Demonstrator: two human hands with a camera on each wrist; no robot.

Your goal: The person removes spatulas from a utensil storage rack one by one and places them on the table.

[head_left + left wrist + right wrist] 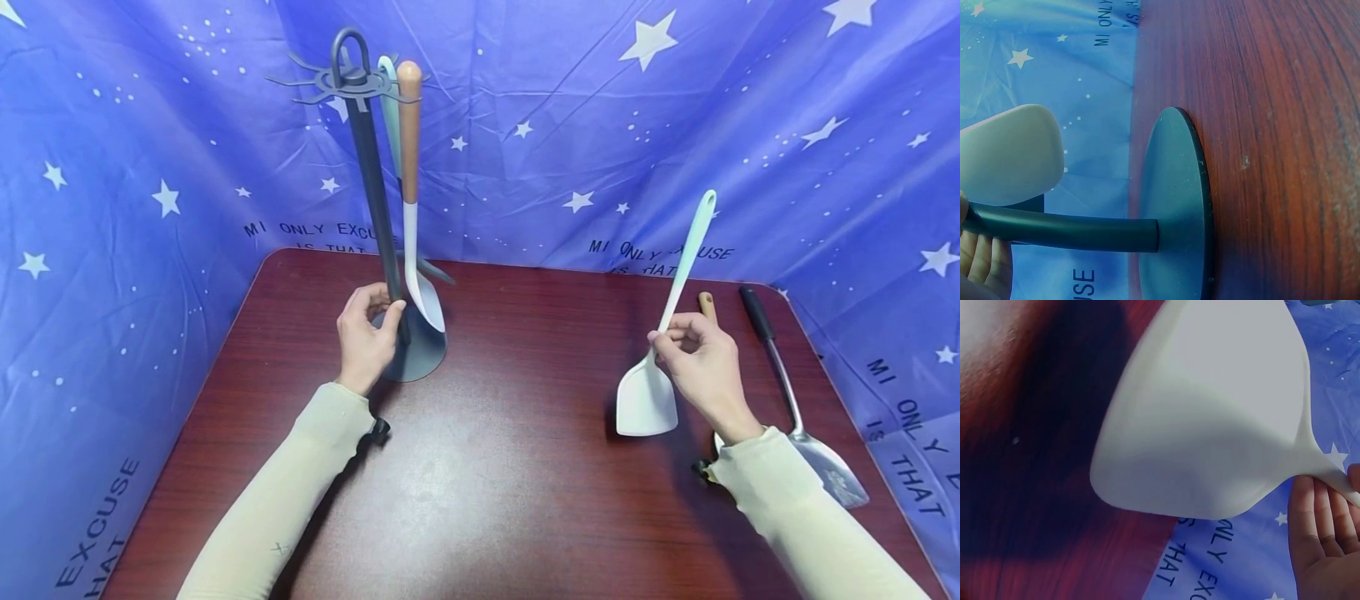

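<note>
The left hand grips the lower pole of a dark grey utensil stand; in the left wrist view its round base rests on the table. From the stand's hooks hang a white utensil with a brown handle and, behind it, one with a mint-green handle. Toward the right, the right hand pinches the neck of a white spatula with a mint-green handle, held upright with the blade down. The right wrist view shows the blade large, with fingers at its neck.
On the right of the dark red table lies a metal spatula with a black handle. Another utensil with a light wooden handle lies partly hidden behind the right hand. Blue star-patterned cloth surrounds the table's back and sides.
</note>
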